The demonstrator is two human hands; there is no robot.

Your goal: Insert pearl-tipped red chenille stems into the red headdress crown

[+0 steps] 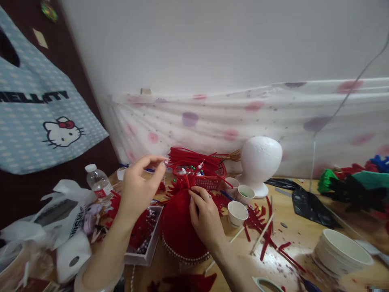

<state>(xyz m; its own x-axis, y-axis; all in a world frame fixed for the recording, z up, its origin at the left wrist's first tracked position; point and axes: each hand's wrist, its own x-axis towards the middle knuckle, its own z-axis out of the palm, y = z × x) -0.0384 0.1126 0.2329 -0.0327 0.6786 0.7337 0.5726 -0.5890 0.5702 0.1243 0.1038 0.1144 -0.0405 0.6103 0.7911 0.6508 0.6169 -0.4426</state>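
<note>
A dome-shaped red velvet hat (178, 221) with a row of pearl beads round its lower edge stands in front of me. Spiky red trim (179, 185) rises from its top. My right hand (205, 211), with a ring on one finger, rests on the hat's upper right side, its fingertips closed at the base of the trim. Raised to the left of the hat, my left hand (144, 178) has thumb and forefinger pinched together; anything between them is too small to make out. Behind the hat, a red basket (209, 182) carries red pipe cleaners (191, 158) and small beaded pieces.
A white foam head (261, 162) stands behind, right of the basket. Several paper cups (238, 213) sit right of the hat, near scattered red scraps and sticks. A grey-white box (147, 255) holds red pieces. At left are a water bottle (99, 182) and plastic bags (57, 215).
</note>
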